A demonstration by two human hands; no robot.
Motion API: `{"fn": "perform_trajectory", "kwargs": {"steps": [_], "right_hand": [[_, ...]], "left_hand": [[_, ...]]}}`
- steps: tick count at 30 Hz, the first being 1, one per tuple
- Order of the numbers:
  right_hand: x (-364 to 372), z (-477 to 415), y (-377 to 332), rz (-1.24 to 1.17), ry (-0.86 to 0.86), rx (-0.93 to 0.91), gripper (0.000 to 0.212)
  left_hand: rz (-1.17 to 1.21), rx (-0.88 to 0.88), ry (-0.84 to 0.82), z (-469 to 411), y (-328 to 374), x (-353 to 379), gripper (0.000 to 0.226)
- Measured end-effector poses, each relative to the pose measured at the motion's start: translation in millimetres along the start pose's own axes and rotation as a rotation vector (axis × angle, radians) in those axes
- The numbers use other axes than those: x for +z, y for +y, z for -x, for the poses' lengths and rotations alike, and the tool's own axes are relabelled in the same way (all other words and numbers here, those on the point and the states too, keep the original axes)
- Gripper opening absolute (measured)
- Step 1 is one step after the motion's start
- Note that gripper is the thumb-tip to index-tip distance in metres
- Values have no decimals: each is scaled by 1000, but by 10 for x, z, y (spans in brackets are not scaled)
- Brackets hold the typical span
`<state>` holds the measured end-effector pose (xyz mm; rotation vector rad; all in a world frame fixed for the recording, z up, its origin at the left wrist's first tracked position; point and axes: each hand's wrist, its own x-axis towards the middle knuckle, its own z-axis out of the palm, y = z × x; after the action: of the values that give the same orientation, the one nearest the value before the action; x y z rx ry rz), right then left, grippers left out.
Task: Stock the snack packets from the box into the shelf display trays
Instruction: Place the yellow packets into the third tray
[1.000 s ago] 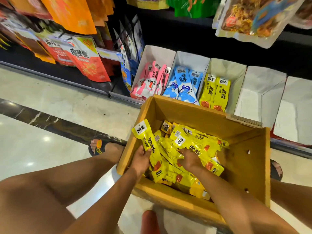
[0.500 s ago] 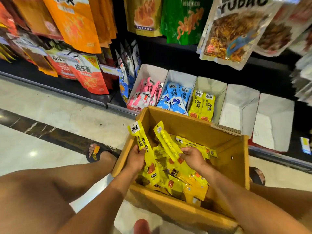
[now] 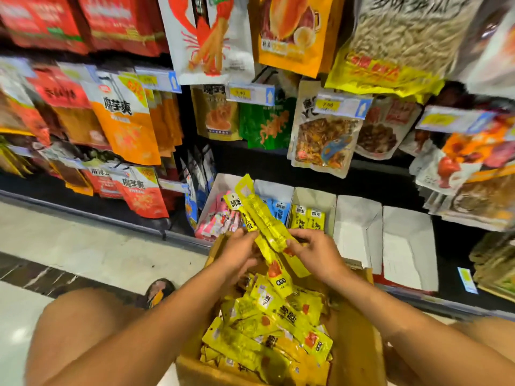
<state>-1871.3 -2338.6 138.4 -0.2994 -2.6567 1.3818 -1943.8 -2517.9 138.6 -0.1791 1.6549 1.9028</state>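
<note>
Held yellow packets (image 3: 260,218): a bunch raised just above the cardboard box (image 3: 359,344), tilted up toward the shelf. The left hand (image 3: 237,254) grips the bunch's left edge with curled fingers, and the right hand (image 3: 317,253) pinches its right edge. Loose yellow packets (image 3: 278,327) fill the box. Behind it, display trays hold pink packets (image 3: 220,221), blue packets (image 3: 280,210) and shelved yellow packets (image 3: 308,220). Two white trays (image 3: 359,232) stand to their right, below hanging snack bags (image 3: 323,135).
</note>
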Motion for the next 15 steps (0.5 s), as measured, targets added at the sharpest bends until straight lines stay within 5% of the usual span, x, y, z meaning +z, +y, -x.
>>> {"fn": "perform_trajectory", "kwargs": {"steps": [11,15], "right_hand": [[-111,-339,-102,225,-42,-197,43],[-86,-496,-12,254,-83,-200,37]], "left_hand": [[102,-20,-203,-382,409,191,48],[-1,5,-140,-648,432,261,19]]}}
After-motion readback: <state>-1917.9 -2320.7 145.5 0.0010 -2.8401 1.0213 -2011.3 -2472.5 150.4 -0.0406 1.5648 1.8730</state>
